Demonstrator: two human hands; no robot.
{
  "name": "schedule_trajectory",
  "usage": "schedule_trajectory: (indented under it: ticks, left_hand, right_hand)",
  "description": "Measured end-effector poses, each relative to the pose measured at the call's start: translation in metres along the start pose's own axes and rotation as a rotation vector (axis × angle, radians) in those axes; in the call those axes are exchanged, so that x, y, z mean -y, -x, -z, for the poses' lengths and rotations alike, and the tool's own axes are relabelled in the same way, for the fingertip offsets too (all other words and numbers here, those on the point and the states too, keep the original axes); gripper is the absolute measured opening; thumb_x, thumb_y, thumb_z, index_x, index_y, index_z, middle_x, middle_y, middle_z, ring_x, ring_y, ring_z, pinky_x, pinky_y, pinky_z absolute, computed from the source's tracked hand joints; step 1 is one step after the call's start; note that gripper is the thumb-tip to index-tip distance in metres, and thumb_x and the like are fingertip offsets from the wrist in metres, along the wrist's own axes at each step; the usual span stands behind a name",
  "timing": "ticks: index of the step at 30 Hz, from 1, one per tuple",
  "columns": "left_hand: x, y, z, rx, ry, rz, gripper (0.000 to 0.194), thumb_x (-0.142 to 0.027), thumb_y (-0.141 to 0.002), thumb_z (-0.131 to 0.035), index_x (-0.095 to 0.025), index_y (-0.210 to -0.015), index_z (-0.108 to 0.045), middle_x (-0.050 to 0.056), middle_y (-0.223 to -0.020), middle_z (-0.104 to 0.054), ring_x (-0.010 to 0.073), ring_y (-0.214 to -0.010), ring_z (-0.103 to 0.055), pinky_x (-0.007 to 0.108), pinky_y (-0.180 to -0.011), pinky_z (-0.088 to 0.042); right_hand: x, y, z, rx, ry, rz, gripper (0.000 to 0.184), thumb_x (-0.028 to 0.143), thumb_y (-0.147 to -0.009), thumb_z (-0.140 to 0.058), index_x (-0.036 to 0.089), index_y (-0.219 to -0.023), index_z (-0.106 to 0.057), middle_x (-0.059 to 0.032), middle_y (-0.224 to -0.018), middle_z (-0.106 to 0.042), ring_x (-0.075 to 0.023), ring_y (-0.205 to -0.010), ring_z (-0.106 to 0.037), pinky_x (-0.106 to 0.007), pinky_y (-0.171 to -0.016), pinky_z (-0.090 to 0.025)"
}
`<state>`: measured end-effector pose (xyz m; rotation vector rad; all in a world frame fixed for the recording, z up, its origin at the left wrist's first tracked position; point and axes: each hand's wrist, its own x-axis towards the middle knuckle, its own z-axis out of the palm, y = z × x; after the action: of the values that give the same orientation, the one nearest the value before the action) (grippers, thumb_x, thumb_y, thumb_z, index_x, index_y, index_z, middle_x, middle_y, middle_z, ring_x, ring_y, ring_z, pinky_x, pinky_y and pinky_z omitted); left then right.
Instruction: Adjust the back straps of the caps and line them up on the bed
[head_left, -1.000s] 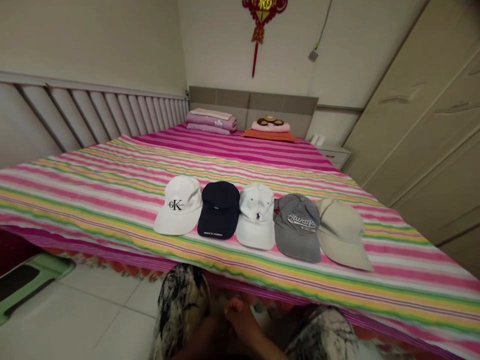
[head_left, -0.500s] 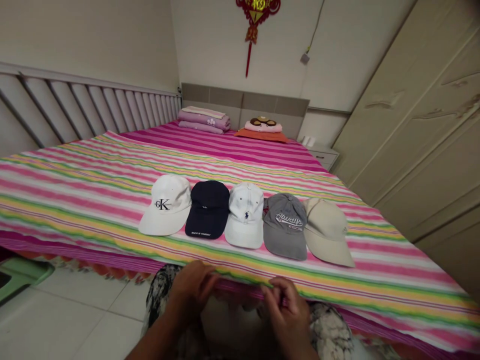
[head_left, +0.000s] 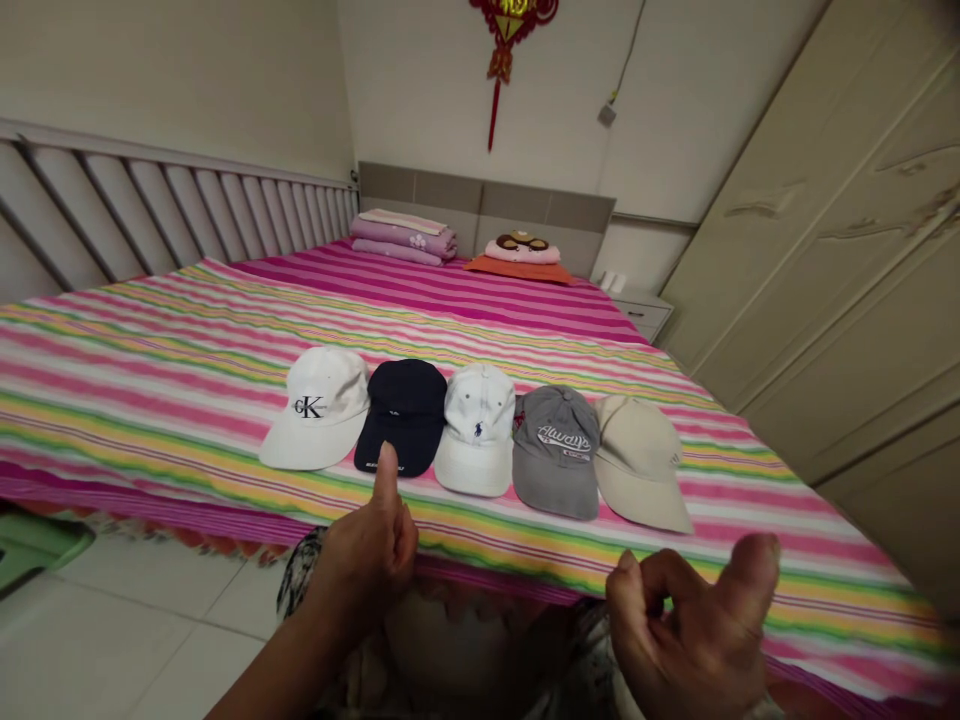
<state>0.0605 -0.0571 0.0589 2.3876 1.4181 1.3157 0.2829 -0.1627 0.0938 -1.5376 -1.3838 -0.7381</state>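
Several caps lie in a row on a striped bedsheet (head_left: 150, 350): a white cap with a black logo (head_left: 319, 405), a navy cap (head_left: 403, 412), a white cap with a small emblem (head_left: 476, 425), a grey cap with lettering (head_left: 556, 448) and a beige cap (head_left: 637, 458). My left hand (head_left: 367, 555) is raised in front of the navy cap, fingers curled into a fist with the thumb up, holding nothing. My right hand (head_left: 694, 625) hovers at the bed's near edge below the beige cap, fingers curled and thumb out, with nothing in it.
Folded pink bedding (head_left: 405, 235) and a pillow with a plush toy (head_left: 525, 255) lie at the headboard. A slatted rail runs along the left wall. Wardrobe doors (head_left: 847, 250) stand on the right. A green stool (head_left: 34, 545) is on the tiled floor at left.
Both hands have risen from below the bed's edge and moved apart. The left now shows a raised thumb; the right has swung out to the right.
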Motion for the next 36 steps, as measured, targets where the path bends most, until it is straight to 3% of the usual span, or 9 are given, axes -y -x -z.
schedule_trajectory:
  ticks: [4, 7, 9, 13, 18, 25, 30, 32, 36]
  left_hand:
    - [0.002, 0.001, 0.006, 0.064, 0.027, -0.039, 0.072, -0.014, -0.068, -0.048, -0.009, -0.134, -0.022, -0.007, -0.043, -0.042, 0.0111, -0.033, -0.032, 0.025, -0.041, -0.024]
    - [0.011, -0.003, 0.005, -0.012, 0.156, 0.068, 0.064, -0.020, -0.069, -0.053, -0.013, -0.129, -0.034, -0.008, -0.044, -0.039, 0.0097, -0.037, -0.035, 0.022, -0.044, -0.030]
    - [0.026, -0.005, -0.002, -0.078, 0.328, 0.253, 0.051, -0.026, -0.067, -0.058, -0.016, -0.116, -0.049, -0.007, -0.047, -0.041, 0.0094, -0.042, -0.040, 0.021, -0.049, -0.035]
    - [0.076, -0.003, -0.019, -0.305, 0.884, 0.936, 0.009, -0.024, -0.069, -0.058, -0.016, -0.073, -0.055, -0.005, -0.053, -0.049, 0.0080, -0.049, -0.047, 0.020, -0.052, -0.042]
    - [0.128, -0.004, -0.019, -0.448, 1.240, 1.387, 0.015, -0.019, -0.081, -0.049, -0.016, -0.066, -0.047, 0.002, -0.065, -0.059, 0.0108, -0.064, -0.059, 0.022, -0.062, -0.049]
    - [0.156, -0.034, -0.018, -0.480, 1.385, 1.367, 0.018, -0.006, -0.080, -0.044, -0.015, -0.065, -0.048, 0.001, -0.062, -0.058, 0.0111, -0.059, -0.060, 0.024, -0.060, -0.049]
    - [0.148, -0.025, -0.018, -0.603, 1.470, 1.179, 0.021, 0.001, -0.077, -0.045, -0.017, -0.068, -0.051, -0.004, -0.061, -0.059, 0.0063, -0.057, -0.058, 0.021, -0.067, -0.049]
    - [0.134, -0.009, -0.020, -0.546, 1.541, 1.073, 0.018, 0.000, -0.071, -0.052, -0.017, -0.073, -0.056, -0.002, -0.066, -0.063, 0.0074, -0.059, -0.059, 0.021, -0.067, -0.050]
    - [0.097, 0.037, -0.035, -0.217, 1.648, 0.893, 0.029, -0.007, -0.056, -0.071, -0.018, -0.081, -0.061, 0.002, -0.077, -0.068, 0.0146, -0.070, -0.062, 0.023, -0.063, -0.051]
  right_hand:
    - [-0.001, 0.012, -0.003, -0.030, -0.043, 0.056, 0.021, 0.016, -0.079, -0.052, 0.014, -0.099, -0.053, 0.0057, -0.046, -0.038, -0.0089, -0.035, -0.030, -0.024, -0.037, -0.027]
    - [0.004, 0.018, -0.008, 0.085, -0.124, 0.113, 0.020, 0.016, -0.080, -0.050, 0.014, -0.100, -0.052, 0.0015, -0.053, -0.050, -0.0120, -0.044, -0.045, -0.024, -0.045, -0.036]
    - [0.009, 0.025, -0.015, 0.221, -0.166, 0.178, 0.008, 0.017, -0.083, -0.047, 0.016, -0.083, -0.055, -0.0026, -0.060, -0.055, -0.0135, -0.052, -0.050, -0.025, -0.051, -0.038]
    - [0.015, 0.056, -0.037, 0.389, -0.119, 0.218, 0.034, 0.021, -0.087, -0.040, 0.018, -0.054, -0.045, -0.0011, -0.049, -0.049, -0.0119, -0.044, -0.046, -0.024, -0.047, -0.030]
    - [0.015, 0.103, -0.055, 0.647, -0.129, 0.148, 0.033, 0.027, -0.088, -0.041, 0.018, -0.059, -0.053, -0.0023, -0.052, -0.057, -0.0138, -0.045, -0.055, -0.024, -0.045, -0.029]
    - [0.019, 0.116, -0.058, 0.846, -0.224, -0.015, 0.035, 0.032, -0.089, -0.036, 0.018, -0.062, -0.055, -0.0033, -0.058, -0.060, -0.0164, -0.052, -0.058, -0.025, -0.050, -0.033]
    - [0.025, 0.119, -0.062, 0.929, -0.352, -0.126, 0.039, 0.036, -0.088, -0.035, 0.018, -0.058, -0.052, -0.0031, -0.057, -0.058, -0.0161, -0.052, -0.054, -0.025, -0.050, -0.032]
    - [0.026, 0.115, -0.065, 0.946, -0.442, -0.221, 0.041, 0.040, -0.087, -0.036, 0.018, -0.057, -0.050, -0.0019, -0.053, -0.054, -0.0154, -0.050, -0.051, -0.026, -0.049, -0.032]
    - [0.027, 0.085, -0.078, 0.919, -0.861, -0.533, 0.033, 0.048, -0.081, -0.045, 0.017, -0.080, -0.057, -0.0054, -0.073, -0.063, -0.0188, -0.069, -0.058, -0.027, -0.059, -0.042]
